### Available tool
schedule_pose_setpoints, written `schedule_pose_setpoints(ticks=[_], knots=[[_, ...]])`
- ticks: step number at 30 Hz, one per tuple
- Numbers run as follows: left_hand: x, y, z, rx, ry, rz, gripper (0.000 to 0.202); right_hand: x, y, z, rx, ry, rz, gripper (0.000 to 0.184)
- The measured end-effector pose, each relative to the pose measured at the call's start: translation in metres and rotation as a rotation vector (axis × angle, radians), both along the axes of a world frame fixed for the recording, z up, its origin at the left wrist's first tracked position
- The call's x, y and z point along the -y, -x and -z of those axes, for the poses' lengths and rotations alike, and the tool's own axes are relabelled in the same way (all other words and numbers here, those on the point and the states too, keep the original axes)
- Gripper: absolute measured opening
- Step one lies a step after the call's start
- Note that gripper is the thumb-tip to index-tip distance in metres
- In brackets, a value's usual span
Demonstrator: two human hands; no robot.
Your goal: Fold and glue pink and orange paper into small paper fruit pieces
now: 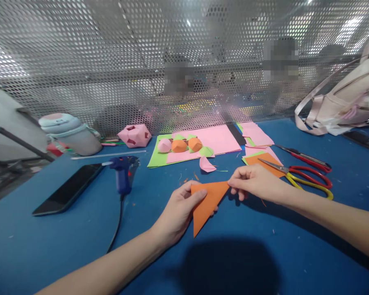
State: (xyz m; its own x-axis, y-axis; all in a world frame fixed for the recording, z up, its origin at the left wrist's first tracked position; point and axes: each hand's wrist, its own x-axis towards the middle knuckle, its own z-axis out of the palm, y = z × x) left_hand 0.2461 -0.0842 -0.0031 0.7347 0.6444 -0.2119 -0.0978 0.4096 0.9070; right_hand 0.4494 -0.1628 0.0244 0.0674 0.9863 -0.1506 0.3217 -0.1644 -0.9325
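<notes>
An orange paper triangle (209,200), apparently a folded sheet, is held above the blue table. My left hand (184,205) grips its left side, thumb on top and fingers behind it. The right corner is pinched between the thumb and fingers of my right hand (246,182). Just beyond lies a curled pink paper piece (207,164). Several small folded paper shapes in pink, orange and green, among them an orange one (178,146), sit on pink paper sheets (221,139) and a green sheet (155,161).
Red-and-yellow scissors (310,174) and a red-handled cutter (309,159) lie at right near cut paper squares (258,133). On the left are a blue glue gun (122,176), a phone (69,190), a bottle (72,135) and a pink paper ball (135,136). A perforated metal screen (110,53) stands behind; a bag (344,94) sits far right.
</notes>
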Motion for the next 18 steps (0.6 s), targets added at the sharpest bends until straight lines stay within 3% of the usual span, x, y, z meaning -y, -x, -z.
schedule_pose_setpoints(ticks=[4,8,12,16,18], knots=[[-0.002,-0.003,0.000,0.021,0.029,-0.010,0.015,-0.003,-0.002,0.013,-0.116,-0.039,0.060,0.031],[-0.004,-0.004,0.000,0.022,0.043,0.057,0.028,-0.005,0.000,0.025,-0.147,-0.079,0.163,0.036],[-0.008,-0.003,0.001,0.009,0.075,0.156,0.032,-0.005,-0.001,0.035,-0.088,-0.138,0.137,0.041],[-0.012,-0.003,0.003,0.001,0.139,0.202,0.058,-0.003,-0.004,0.039,-0.036,-0.250,0.115,0.037],[-0.012,-0.004,0.004,0.002,0.134,0.200,0.062,-0.003,-0.004,0.041,-0.067,-0.286,0.119,0.036]])
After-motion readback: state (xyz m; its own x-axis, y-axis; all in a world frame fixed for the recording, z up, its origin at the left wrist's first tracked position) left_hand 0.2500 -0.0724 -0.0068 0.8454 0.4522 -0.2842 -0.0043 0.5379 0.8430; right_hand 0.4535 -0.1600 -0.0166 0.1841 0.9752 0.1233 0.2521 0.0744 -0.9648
